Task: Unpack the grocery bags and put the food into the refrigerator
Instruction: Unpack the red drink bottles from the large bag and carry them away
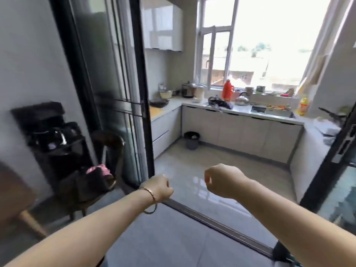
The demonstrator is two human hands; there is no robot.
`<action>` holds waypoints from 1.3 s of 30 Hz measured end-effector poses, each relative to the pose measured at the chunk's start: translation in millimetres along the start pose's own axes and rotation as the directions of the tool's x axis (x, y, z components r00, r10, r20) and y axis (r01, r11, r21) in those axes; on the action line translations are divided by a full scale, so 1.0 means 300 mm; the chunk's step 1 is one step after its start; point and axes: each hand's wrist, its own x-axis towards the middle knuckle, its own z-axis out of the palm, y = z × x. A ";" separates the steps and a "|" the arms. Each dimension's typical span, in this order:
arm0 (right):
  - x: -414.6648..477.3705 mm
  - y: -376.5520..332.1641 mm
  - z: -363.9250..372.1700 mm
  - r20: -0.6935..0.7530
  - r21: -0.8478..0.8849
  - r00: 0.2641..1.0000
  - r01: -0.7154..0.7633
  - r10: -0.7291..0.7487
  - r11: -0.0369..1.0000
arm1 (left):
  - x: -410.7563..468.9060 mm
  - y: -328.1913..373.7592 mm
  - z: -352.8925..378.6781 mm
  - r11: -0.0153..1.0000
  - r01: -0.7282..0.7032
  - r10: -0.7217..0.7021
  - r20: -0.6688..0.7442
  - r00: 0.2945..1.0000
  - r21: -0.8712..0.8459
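Standing at the kitchen threshold, I have both arms stretched out ahead of me over the door track [217,226] in the floor. My left hand [159,186] is curled into a loose fist, fingers [167,183] folded under, and nothing shows inside it; a bracelet [150,193] sits at that wrist. My right hand [221,180] is curled the same way, knuckles up, fingers tucked in and apparently empty, though the palm faces away from me so I cannot rule out something small. I judge the hands are held forward like this simply because I am walking through the opening, not reaching for anything.

No refrigerator is in view, and I cannot pick out a definite grocery bag. The likeliest candidates are the dark crumpled bag [219,102] lying on the far surface [238,112] below the window, near the red jug [227,90] and the kettle [241,98], and the pale bundle [327,130] on the right-hand surface, but blur keeps me from saying what either holds.

The sliding glass door [115,83] is pushed aside on my left, which leaves the way clear. The task looks barely begun: next I would cross the tiled floor [221,166] to that surface.
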 end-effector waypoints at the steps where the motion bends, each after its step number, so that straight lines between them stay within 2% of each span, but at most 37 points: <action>1: 0.044 -0.099 0.007 0.006 -0.010 0.998 0.066 -0.065 0.998 | -0.035 -0.107 -0.021 0.998 0.061 -0.062 -0.015 0.998 -0.024; 5: 0.183 -0.531 0.036 0.037 -0.052 0.950 0.311 -0.309 0.949 | -0.205 -0.532 -0.105 0.943 0.303 -0.313 -0.055 0.948 -0.140; 9: 0.292 -0.999 0.074 0.110 -0.072 0.872 0.485 -0.476 0.871 | -0.406 -0.945 -0.191 0.860 0.463 -0.489 -0.088 0.868 -0.213; 16: 0.400 -1.765 0.141 0.116 0.085 0.777 0.613 -0.618 0.786 | -0.709 -1.594 -0.328 0.700 0.667 -0.708 -0.125 0.695 -0.254; 22: 0.545 -2.276 0.167 0.140 0.124 0.691 0.698 -0.709 0.705 | -0.788 -2.007 -0.416 0.607 0.710 -0.783 -0.115 0.611 -0.358; 29: 0.842 -2.699 0.252 0.141 0.121 0.608 0.773 -0.782 0.623 | -0.718 -2.425 -0.480 0.540 0.739 -0.836 -0.150 0.528 -0.403; 32: 1.007 -2.856 0.286 0.149 0.143 0.582 0.787 -0.799 0.600 | -0.659 -2.596 -0.520 0.533 0.757 -0.846 -0.222 0.485 -0.377; 36: 1.203 -3.056 0.303 0.208 0.076 0.529 0.830 -0.822 0.553 | -0.564 -2.805 -0.596 0.524 0.781 -0.843 -0.340 0.417 -0.340; 39: 1.327 -3.208 0.310 0.220 0.059 0.516 0.840 -0.828 0.540 | -0.496 -2.945 -0.637 0.580 0.762 -0.784 -0.451 0.426 -0.288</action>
